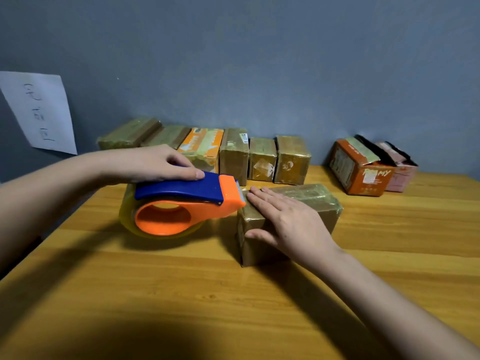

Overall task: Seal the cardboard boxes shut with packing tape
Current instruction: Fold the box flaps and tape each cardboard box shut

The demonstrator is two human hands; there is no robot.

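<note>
A brown cardboard box (pixel 315 203), glossy with tape, lies on the wooden table (pixel 181 294) in the middle. My right hand (pixel 283 224) lies flat on its top near the left end, fingers straight, thumb against the near side. My left hand (pixel 155 165) grips the blue top of an orange and blue tape dispenser (pixel 187 206) holding a clear tape roll. The dispenser's serrated nose touches the box's left top edge, right at my right fingertips.
A row of several taped boxes (pixel 233 154) stands against the grey wall. At the back right sit an orange box (pixel 361 170) and a pink box (pixel 400 172), their tops open. A paper sheet with handwriting (pixel 39 113) hangs on the left wall.
</note>
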